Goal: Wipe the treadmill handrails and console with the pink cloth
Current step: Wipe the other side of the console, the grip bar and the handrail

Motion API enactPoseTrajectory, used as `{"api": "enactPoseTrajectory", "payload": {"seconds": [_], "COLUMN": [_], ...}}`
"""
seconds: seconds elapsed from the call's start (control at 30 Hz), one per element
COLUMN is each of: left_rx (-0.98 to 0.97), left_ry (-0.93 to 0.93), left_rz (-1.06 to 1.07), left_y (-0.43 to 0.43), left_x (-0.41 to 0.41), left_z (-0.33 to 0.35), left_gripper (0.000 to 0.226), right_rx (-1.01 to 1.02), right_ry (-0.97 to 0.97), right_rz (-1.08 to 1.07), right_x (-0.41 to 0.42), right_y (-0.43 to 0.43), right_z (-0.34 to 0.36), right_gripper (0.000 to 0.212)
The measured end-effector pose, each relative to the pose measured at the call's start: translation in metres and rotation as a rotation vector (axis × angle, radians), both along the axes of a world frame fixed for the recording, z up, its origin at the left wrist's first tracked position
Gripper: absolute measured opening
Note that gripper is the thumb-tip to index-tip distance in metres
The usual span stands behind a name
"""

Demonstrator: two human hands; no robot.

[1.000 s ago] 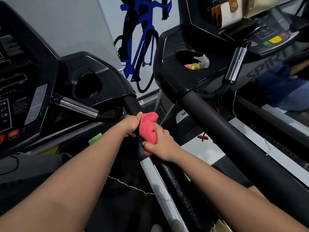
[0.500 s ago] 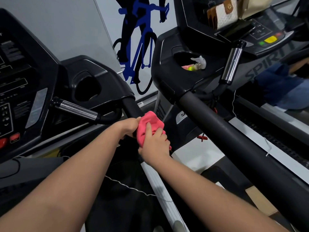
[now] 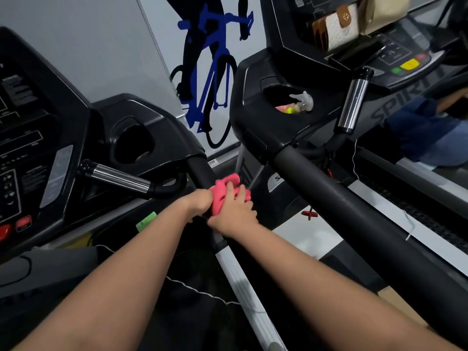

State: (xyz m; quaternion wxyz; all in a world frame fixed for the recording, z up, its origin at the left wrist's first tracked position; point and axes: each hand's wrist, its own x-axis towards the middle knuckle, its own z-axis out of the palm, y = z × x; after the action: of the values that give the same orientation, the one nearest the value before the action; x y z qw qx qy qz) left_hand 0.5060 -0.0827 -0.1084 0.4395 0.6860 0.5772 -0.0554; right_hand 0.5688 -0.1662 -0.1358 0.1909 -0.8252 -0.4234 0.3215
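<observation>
The pink cloth (image 3: 224,192) is bunched around the black right handrail (image 3: 200,171) of the left treadmill, just below the console. My right hand (image 3: 234,214) grips the cloth from the right with fingers curled over it. My left hand (image 3: 200,203) grips the cloth and rail from the left, touching the right hand. The left treadmill's console (image 3: 27,148) with its buttons fills the left side. A chrome pulse grip (image 3: 116,177) sticks out beneath it. The rail under the hands is hidden.
A second treadmill stands to the right, its thick black handrail (image 3: 342,206) running diagonally close by. Its cup holder (image 3: 293,103) holds small items, and a wallet (image 3: 334,34) and phone sit on its console. A person in blue (image 3: 430,133) is at the far right. A wall with a cyclist decal (image 3: 210,72) is behind.
Both hands have slid with the cloth up the handrail toward the console. My right hand has shifted from the cloth's side to over its top.
</observation>
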Motion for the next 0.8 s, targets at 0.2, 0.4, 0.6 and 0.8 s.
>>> {"api": "enactPoseTrajectory", "payload": {"seconds": [0.2,0.4,0.6,0.8], "left_rx": [0.037,-0.154,-0.047,0.025], "left_ry": [0.03,0.009,-0.069,-0.089], "left_rz": [-0.067,0.0,0.135,0.163], "left_y": [0.0,0.018,0.038,0.029], "left_x": [-0.006,-0.01,-0.003,0.007], "left_z": [0.002,0.001,0.006,-0.008], "left_gripper": [0.038,0.048,0.014,0.031], "right_rx": [0.042,-0.041,0.027,0.034], "right_ry": [-0.331,-0.011,-0.095,-0.388], "right_rz": [0.255,0.089,0.022,0.189], "right_x": [-0.007,0.014,-0.002,-0.018], "right_y": [-0.052,-0.032,0.013,-0.028], "right_z": [-0.003,-0.002,0.0,-0.004], "right_gripper": [0.094,0.102,0.102,0.096]}}
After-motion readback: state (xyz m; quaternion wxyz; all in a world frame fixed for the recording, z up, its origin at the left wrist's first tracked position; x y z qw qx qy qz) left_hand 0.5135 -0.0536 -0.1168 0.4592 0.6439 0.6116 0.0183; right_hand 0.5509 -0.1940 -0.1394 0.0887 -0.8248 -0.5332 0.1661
